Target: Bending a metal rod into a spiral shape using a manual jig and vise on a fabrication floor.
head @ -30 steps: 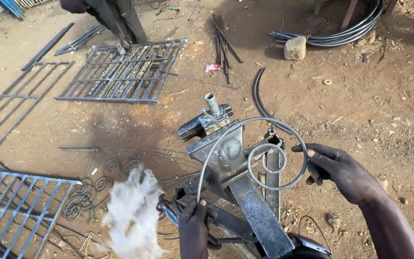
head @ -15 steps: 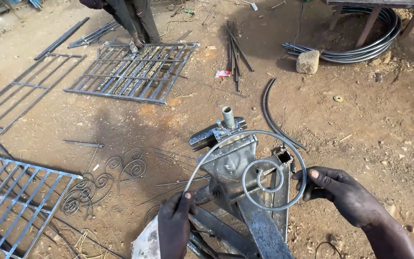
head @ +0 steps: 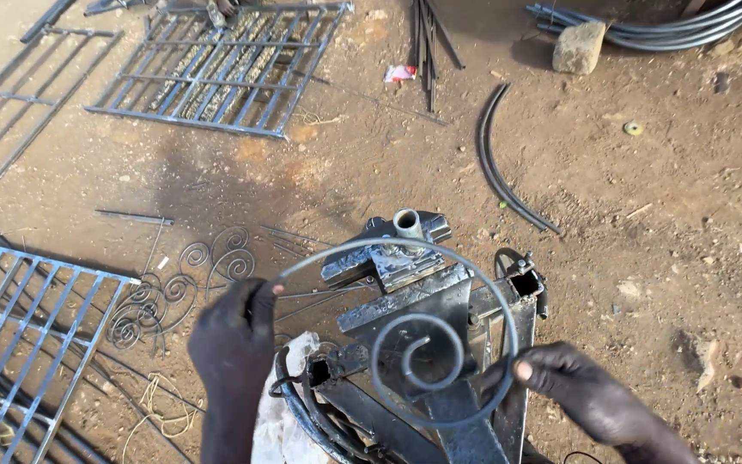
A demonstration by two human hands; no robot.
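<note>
- Step: left hand [head: 232,339] and right hand [head: 579,397] each pinch the steel scroll [head: 414,361] over the bending jig [head: 427,301];
- Next, likely: seat the coil squarely; both grips firm.

Both hands bare, no gloves: left hand [head: 232,339] and right hand [head: 581,395], forearms uncovered, no sleeves showing.

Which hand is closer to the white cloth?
Left. The left hand grips the spiral rod's end right beside the white cloth, just above it in the picture. The right hand holds the rod's far side, across the metal jig.
</note>
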